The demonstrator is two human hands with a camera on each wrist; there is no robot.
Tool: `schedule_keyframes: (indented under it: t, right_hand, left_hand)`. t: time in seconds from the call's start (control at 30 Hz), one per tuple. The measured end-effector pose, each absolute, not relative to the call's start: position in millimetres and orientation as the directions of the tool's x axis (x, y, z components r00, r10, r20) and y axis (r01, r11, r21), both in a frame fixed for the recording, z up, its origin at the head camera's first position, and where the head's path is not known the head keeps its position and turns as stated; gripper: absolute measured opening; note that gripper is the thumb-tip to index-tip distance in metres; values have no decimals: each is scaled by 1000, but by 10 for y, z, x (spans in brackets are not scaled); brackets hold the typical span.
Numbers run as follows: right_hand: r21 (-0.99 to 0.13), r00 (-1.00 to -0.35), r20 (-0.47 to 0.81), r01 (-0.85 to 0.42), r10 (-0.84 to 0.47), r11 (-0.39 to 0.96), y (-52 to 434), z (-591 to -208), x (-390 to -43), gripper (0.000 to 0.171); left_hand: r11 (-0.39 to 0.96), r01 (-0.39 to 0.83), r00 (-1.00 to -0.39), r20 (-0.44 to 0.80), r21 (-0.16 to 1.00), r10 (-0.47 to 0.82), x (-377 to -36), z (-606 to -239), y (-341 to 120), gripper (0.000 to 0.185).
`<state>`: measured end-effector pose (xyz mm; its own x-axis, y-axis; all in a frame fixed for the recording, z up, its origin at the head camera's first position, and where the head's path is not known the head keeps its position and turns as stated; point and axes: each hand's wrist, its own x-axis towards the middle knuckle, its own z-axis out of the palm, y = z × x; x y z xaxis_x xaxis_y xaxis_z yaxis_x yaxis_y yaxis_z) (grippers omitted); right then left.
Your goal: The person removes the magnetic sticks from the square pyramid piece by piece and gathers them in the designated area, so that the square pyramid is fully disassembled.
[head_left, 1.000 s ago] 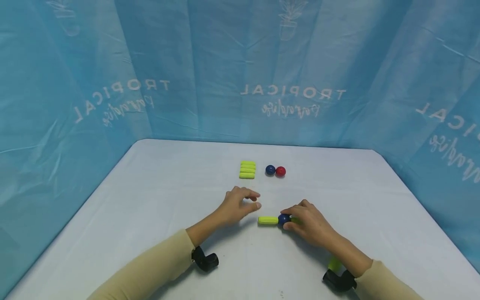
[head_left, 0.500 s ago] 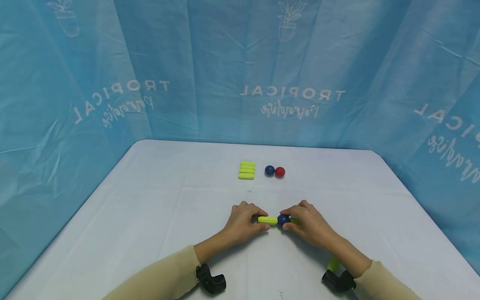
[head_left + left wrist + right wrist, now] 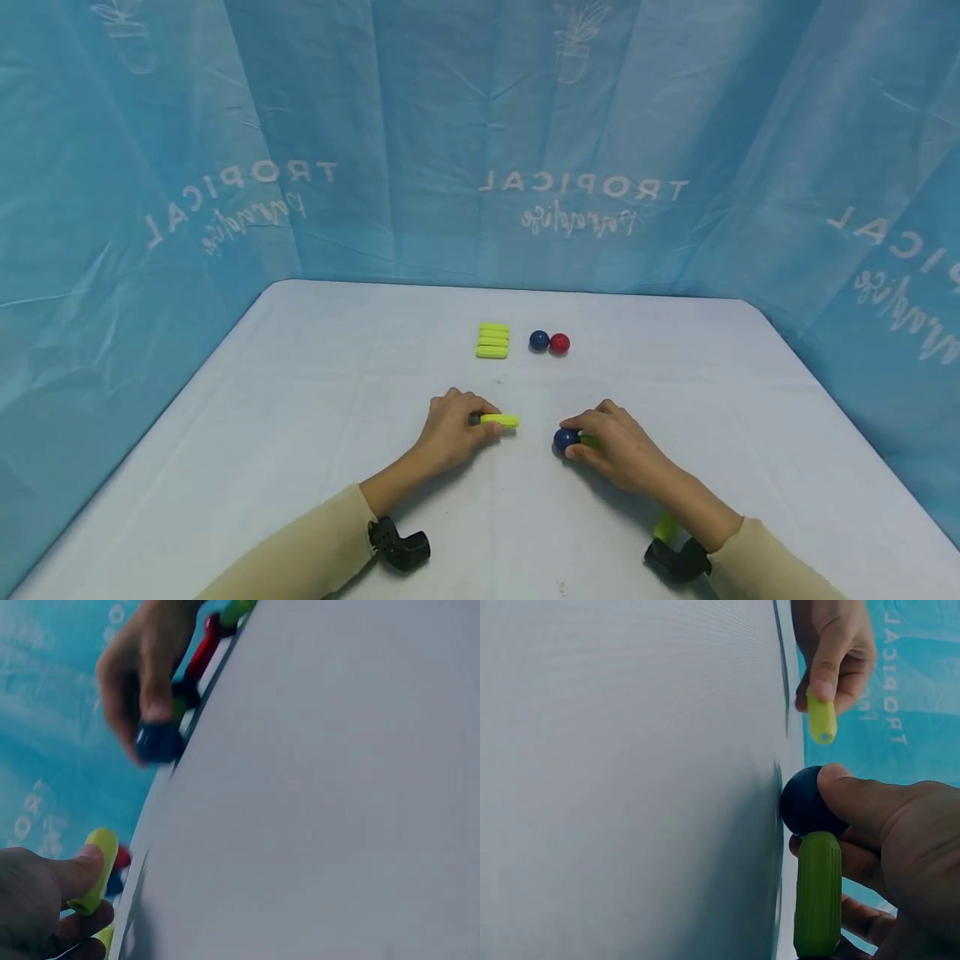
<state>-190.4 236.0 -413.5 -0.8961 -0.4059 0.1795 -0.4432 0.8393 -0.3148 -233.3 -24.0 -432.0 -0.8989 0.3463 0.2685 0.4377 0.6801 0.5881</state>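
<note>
Left hand point(image 3: 450, 429) pinches a yellow-green stick point(image 3: 500, 421) btwn thumb and fingers, stick end pointing right, low over the white table point(image 3: 300, 433). Right hand point(image 3: 618, 450) grips a dark blue ball point(image 3: 564, 439) w/ thumb on top, a green stick point(image 3: 817, 892) touching the ball, both on table. Stick and ball sit apart. Behind: stacked yellow-green sticks point(image 3: 492, 341), blue ball point(image 3: 538, 340), red ball point(image 3: 559, 343)

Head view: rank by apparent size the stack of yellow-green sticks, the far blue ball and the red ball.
1. Stack of ribbed yellow-green plastic sticks, clearly largest.
2. Far dark-blue ball and red ball: they look alike, so no ranking.
</note>
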Motion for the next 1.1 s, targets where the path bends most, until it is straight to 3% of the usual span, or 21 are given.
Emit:
schedule_keyframes:
  t: [0.3, 0.53, 0.77, 1.1]
  right_hand:
    - [-338, -892, 193, -451, -408, 826, 2380, -4135, -1935, 37]
    - [-349, -891, 194, -454, -410, 820, 2338, -4160, -1923, 37]
    - [-330, -890, 201, -455, -410, 827, 2313, -4140, -1909, 38]
    - [-317, -916, 135, -401, -378, 860, 2371, -4089, -1874, 44]
  left_hand:
    - [710, 256, -963, 234, 655, 131, -3196, -4226, -649, 27]
    - [767, 179, -978, 194, 616, 72, -3746, -4267, -846, 27]
    - [775, 146, -984, 172, 614, 49, -3982, -4300, -965, 27]
    - [811, 146, -985, 159, 567, 66, -4056, -4361, -902, 27]
